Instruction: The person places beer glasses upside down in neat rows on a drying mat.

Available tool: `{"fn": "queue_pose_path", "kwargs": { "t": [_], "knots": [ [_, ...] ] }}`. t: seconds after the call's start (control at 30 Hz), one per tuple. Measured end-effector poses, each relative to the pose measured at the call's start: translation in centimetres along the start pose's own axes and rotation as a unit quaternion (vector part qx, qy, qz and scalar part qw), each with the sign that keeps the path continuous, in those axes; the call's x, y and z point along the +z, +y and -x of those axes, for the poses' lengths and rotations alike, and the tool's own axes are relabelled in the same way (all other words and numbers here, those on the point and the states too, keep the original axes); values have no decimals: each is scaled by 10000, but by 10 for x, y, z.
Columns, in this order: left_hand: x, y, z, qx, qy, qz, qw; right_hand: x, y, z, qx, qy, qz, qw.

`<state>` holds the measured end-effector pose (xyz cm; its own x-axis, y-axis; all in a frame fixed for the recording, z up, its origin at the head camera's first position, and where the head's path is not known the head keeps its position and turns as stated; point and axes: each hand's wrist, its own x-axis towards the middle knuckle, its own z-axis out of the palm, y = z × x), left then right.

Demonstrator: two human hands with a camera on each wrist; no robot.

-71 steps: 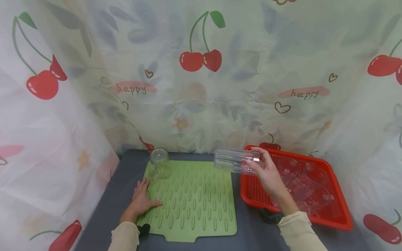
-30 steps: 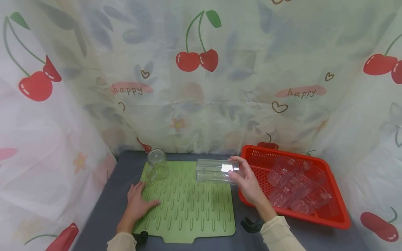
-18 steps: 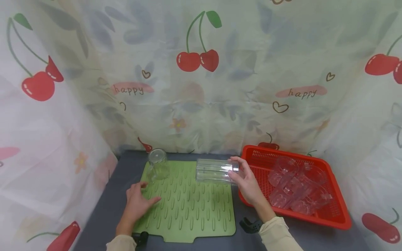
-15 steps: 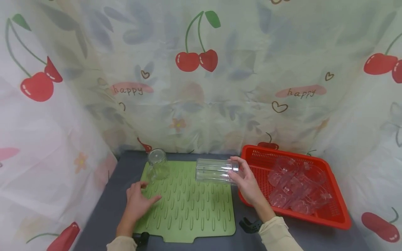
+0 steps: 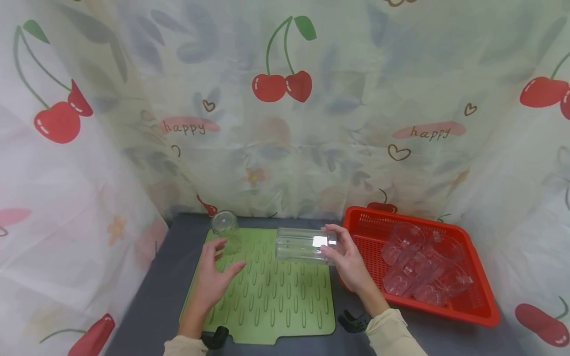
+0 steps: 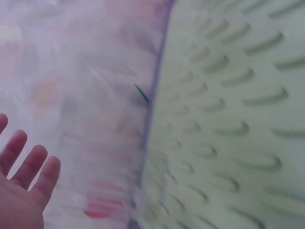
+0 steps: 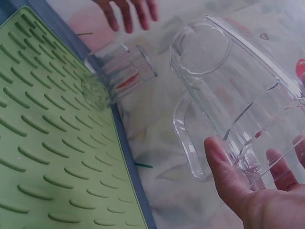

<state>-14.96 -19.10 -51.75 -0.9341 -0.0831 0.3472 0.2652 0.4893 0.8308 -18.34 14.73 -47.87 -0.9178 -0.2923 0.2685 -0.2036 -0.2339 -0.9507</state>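
While one clear mug (image 5: 299, 245) is gripped sideways, a second mug (image 5: 225, 225) is planted upside down

As the action is picked up at the grey table (image 5: 151, 291), the clear mug is clasped near its mouth end by the thumb and fingers of the right hand (image 5: 349, 259), its base aimed toward the left. It is held up over the far right part of the green mat (image 5: 276, 301), and its handle (image 7: 183, 138) is caught by the right wrist camera.

Over on the other flank, the left hand (image 5: 213, 277) is poised by the mat's left side, thumb and fingers parted. Just beyond those fingertips the second mug is stood on the far left corner, and a gap between the two is shown in the right wrist view. So the clear mug is framed between the hands: clasped by the right, well apart from the left.

Now the count: two hands, one mat, one red basket (image 5: 485, 291), two mugs outside it. Inside, clear vessels (image 5: 414, 269) are heaped; at least three can be made out, but the exact total cannot be told through the overlap. Two black wrist devices (image 5: 354, 321) and two cream sleeves (image 5: 394, 331) are seen. On the curtain (image 5: 285, 133), "happy" is printed twice.
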Motion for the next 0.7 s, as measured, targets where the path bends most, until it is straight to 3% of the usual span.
{"fn": "queue_pose_path", "kwargs": {
  "t": [0.33,0.7],
  "knots": [
    [13,44,-8,-108,-758,625,9951,5,7,1,-162,4,56,9999],
    [34,70,-15,20,-1250,1291,9837,15,7,3,-392,-40,119,9992]
  ]
}}
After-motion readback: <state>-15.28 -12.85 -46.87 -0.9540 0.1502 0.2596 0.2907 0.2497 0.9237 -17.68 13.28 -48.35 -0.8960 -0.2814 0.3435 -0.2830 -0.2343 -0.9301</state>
